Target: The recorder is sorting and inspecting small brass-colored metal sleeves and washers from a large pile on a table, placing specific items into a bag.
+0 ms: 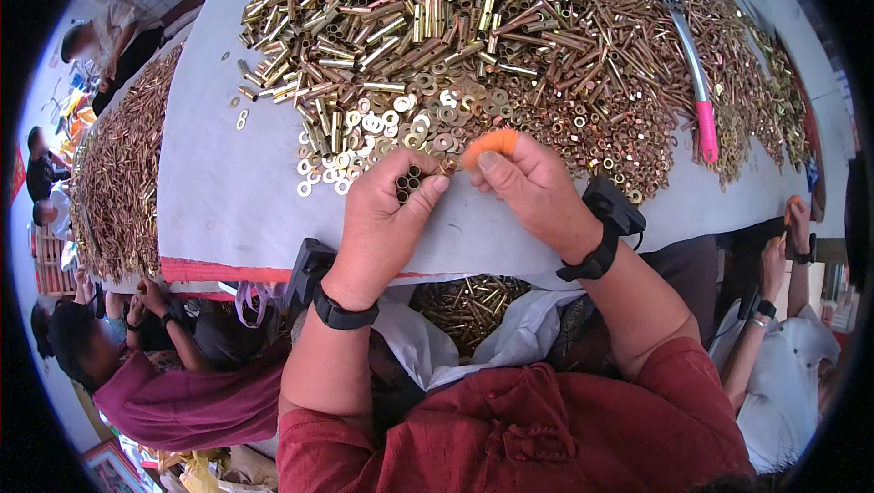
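Observation:
My left hand is closed around a small bundle of brass-coloured metal tubes, their round open ends facing up. Just to its right, my right hand has thumb and forefinger pressed together, with an orange cover on the finger. A small coppery piece shows between the two hands; whether the right fingers grip it or anything else is hidden. Both hands are over the near side of the table, close to loose flat washers and a spread of nuts.
A large heap of metal tubes covers the grey table, with long bolts at right. On them lies a pink-handled metal tool. A white-lined container of metal parts sits at my lap. Other people work on both sides.

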`<state>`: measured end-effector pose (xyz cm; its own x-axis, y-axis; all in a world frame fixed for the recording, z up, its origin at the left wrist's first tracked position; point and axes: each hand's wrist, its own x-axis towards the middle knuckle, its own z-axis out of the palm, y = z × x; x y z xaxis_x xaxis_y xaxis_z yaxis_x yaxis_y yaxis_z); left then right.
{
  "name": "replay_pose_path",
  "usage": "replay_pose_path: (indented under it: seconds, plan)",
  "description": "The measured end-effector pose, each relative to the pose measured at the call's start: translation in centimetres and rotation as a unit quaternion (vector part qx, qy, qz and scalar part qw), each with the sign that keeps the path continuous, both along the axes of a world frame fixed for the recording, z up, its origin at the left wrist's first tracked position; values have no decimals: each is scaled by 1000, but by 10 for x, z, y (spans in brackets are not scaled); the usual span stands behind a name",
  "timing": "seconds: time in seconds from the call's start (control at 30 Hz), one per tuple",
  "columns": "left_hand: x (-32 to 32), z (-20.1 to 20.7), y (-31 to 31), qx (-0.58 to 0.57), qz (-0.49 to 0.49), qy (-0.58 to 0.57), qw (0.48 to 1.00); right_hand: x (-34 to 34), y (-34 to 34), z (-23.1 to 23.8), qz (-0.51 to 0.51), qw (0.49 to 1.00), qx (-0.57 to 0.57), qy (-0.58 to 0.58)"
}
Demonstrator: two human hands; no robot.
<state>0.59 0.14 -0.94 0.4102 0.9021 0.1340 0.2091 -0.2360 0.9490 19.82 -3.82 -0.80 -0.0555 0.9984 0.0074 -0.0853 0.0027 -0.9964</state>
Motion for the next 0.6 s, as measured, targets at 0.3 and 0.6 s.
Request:
replay_pose_path:
  seconds: [0.3, 0.6]
  plan:
    - [2, 5, 0, -22, -7, -26, 999, -7, -5, -9, -10, 999, 2, -42]
    - [-4, 18, -8, -31, -161, 40, 986, 78, 2, 35, -257, 792, 74, -549]
